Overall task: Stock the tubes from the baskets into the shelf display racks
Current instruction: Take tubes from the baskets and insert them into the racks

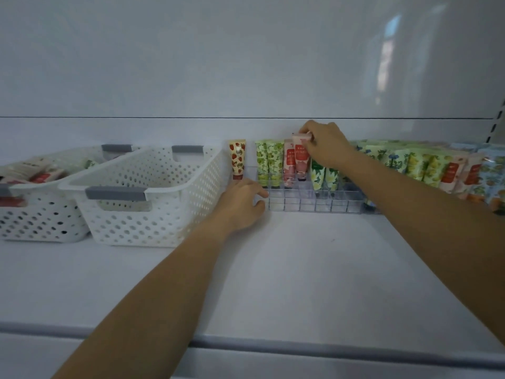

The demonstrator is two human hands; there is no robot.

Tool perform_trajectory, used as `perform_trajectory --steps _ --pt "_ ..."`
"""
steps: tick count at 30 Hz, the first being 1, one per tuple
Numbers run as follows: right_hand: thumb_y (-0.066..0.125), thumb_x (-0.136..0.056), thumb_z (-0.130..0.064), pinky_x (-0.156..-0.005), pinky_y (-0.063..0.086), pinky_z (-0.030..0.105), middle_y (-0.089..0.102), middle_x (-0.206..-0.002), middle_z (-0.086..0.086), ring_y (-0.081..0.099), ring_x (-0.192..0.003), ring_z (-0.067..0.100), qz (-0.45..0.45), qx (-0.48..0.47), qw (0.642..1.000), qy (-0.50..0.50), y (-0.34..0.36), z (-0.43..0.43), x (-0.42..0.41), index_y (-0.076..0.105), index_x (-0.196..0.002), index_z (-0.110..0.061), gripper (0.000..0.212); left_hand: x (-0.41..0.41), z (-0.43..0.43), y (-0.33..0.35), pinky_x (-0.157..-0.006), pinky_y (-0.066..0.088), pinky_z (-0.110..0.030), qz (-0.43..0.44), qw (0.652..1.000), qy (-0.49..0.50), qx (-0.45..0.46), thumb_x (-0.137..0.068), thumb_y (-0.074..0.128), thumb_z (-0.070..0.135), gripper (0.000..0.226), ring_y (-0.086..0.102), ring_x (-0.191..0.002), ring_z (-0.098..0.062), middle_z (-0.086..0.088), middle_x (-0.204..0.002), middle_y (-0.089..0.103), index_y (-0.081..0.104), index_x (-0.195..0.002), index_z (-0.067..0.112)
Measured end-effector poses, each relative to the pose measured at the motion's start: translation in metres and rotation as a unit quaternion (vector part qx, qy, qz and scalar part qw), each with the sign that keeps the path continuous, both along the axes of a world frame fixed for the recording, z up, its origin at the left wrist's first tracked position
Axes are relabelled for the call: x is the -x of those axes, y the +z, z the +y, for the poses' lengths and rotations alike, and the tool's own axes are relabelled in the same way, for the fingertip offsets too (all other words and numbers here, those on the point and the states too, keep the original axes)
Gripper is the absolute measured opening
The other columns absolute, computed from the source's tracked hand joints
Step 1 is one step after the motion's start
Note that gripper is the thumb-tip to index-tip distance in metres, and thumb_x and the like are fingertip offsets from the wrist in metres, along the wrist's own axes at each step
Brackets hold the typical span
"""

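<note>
A clear display rack [314, 203] stands at the back of the white shelf [300, 269]. Upright in it are a strawberry tube [237, 160], two green tubes [269, 162], a pink tube [289, 165] and white-and-green flower tubes [325, 176]. My right hand [325, 143] pinches the top of another pink tube [300, 154], which stands upright in the rack next to the first pink one. My left hand [241, 203] holds the rack's left front corner with curled fingers.
Two white perforated baskets sit to the left: the nearer one [142, 198] looks empty, the far-left one [41, 192] holds several tubes. More filled racks of tubes [437, 170] stretch to the right along the back wall. The shelf's front edge [246, 346] runs below.
</note>
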State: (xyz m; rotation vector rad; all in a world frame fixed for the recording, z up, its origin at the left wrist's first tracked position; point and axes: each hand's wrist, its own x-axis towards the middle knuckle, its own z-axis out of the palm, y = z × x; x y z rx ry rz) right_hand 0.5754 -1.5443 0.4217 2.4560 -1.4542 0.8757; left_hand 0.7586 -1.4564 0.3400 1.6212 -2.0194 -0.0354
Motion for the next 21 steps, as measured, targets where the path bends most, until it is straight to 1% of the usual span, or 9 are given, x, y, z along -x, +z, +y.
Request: perform_trajectory --steps 3,6,10,13,17,19,21 --pt "0.047 -0.094 -0.014 -0.094 0.04 0.042 0.049 -0.12 0.016 0.041 -0.115 0.032 0.045 0.013 0.998 -0.052 0.002 -0.01 0.001 0.057 -0.12 -0.012 0.028 0.001 0.001 0.001 -0.106 0.03 -0.033 -0.003 1.0 0.003 -0.003 -0.092 0.049 0.016 0.031 0.037 -0.128 -0.024 -0.006 -0.133 0.05 0.058 -0.122 0.013" --pt "0.047 -0.094 -0.014 -0.093 0.036 0.041 0.043 -0.121 0.016 0.035 -0.118 0.032 0.066 0.013 0.995 -0.07 -0.002 -0.013 0.0 0.057 -0.12 -0.014 0.029 0.004 0.003 0.003 -0.103 0.036 -0.035 -0.015 1.0 0.014 0.017 -0.093 0.047 0.016 0.032 0.039 -0.125 -0.025 -0.006 -0.133 0.051 0.057 -0.123 0.013" --pt "0.047 -0.092 -0.008 -0.09 0.039 0.042 0.045 -0.12 0.017 0.038 -0.116 0.034 0.031 -0.018 0.996 -0.081 -0.001 -0.012 -0.004 0.057 -0.117 -0.013 0.028 0.013 0.009 0.012 -0.093 0.043 -0.038 -0.007 0.997 0.028 0.074 -0.093 0.046 0.014 0.029 0.046 -0.116 -0.025 -0.007 -0.123 0.057 0.059 -0.118 0.011" --pt "0.049 -0.091 -0.009 -0.091 0.043 0.044 0.052 -0.117 0.016 0.043 -0.112 0.034 0.028 -0.034 0.996 -0.072 0.003 -0.011 -0.002 0.059 -0.112 -0.013 0.024 0.021 0.013 0.023 -0.091 0.045 -0.038 0.001 0.994 0.029 0.101 -0.093 0.045 0.012 0.027 0.048 -0.114 -0.026 -0.008 -0.12 0.058 0.061 -0.115 0.009" --pt "0.045 -0.094 -0.014 -0.09 0.046 0.046 0.06 -0.113 0.016 0.049 -0.108 0.034 0.05 -0.025 0.997 -0.052 0.006 -0.012 0.002 0.059 -0.11 -0.013 0.022 0.018 0.016 0.052 -0.087 0.044 -0.034 -0.009 0.994 0.014 0.112 -0.093 0.044 0.014 0.025 0.051 -0.111 -0.024 -0.007 -0.118 0.058 0.06 -0.112 0.011" --pt "0.044 -0.094 -0.014 -0.091 0.046 0.046 0.059 -0.113 0.017 0.049 -0.107 0.034 0.083 -0.033 0.994 -0.064 0.009 -0.012 0.0 0.059 -0.111 -0.013 0.023 0.006 0.019 0.074 -0.088 0.047 -0.037 -0.03 0.993 0.01 0.118 -0.093 0.045 0.017 0.024 0.053 -0.107 -0.022 -0.006 -0.115 0.059 0.06 -0.111 0.013" --pt "0.046 -0.093 -0.015 -0.091 0.045 0.045 0.055 -0.115 0.018 0.046 -0.109 0.034 0.12 -0.036 0.988 -0.093 0.013 -0.012 -0.005 0.058 -0.112 -0.012 0.023 -0.013 0.021 0.097 -0.089 0.047 -0.038 -0.055 0.991 0.016 0.118 -0.093 0.045 0.02 0.024 0.054 -0.105 -0.021 -0.003 -0.114 0.06 0.059 -0.112 0.015"
